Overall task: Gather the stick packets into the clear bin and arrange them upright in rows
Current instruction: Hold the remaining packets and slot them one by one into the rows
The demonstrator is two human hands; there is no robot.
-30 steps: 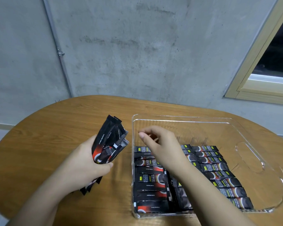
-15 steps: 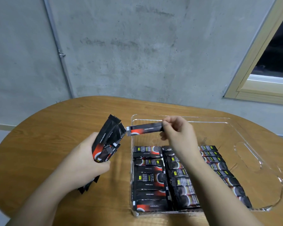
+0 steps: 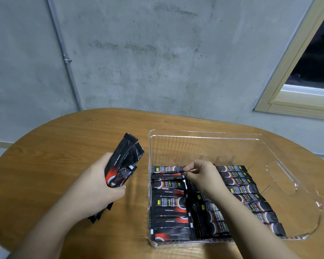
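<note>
Hands (image 3: 202, 174) handle black packets (image 3: 168, 202); their print seemingly unreadable.

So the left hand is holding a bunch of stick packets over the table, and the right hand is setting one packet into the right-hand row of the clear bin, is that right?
Not quite. In the head view the right hand pinches a single packet at the far end of the left-hand row of the clear bin, not the right-hand row. The rest holds: the left hand grips a bunch of stick packets over the table.
</note>
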